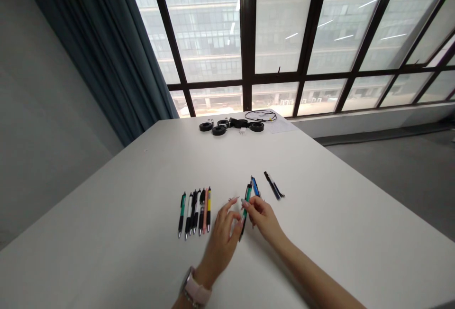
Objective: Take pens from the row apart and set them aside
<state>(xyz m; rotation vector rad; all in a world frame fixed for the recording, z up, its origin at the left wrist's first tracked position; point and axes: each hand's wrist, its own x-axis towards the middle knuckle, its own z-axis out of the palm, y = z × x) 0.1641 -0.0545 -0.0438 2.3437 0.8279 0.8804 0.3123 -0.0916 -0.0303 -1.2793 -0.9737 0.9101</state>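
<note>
A green and black pen (245,215) is pinched between the thumb and fingers of my right hand (262,214). My left hand (223,233) is just left of that pen, its fingers apart and curved; the thumb tip is close to the barrel, and I cannot tell whether it touches. Behind my right fingers lies a blue pen (255,186), partly hidden. To the left, several pens lie side by side in a row, from a green and black pen (182,214) to a yellow and black pen (209,209) at the right end, beside a pink pen (205,212).
Two dark pens (273,186) lie to the right of my hands. At the far end of the white table (124,204) are several black tape rolls (219,131), a thin black cable (261,116) and a paper sheet (282,125). A curtain and windows stand beyond.
</note>
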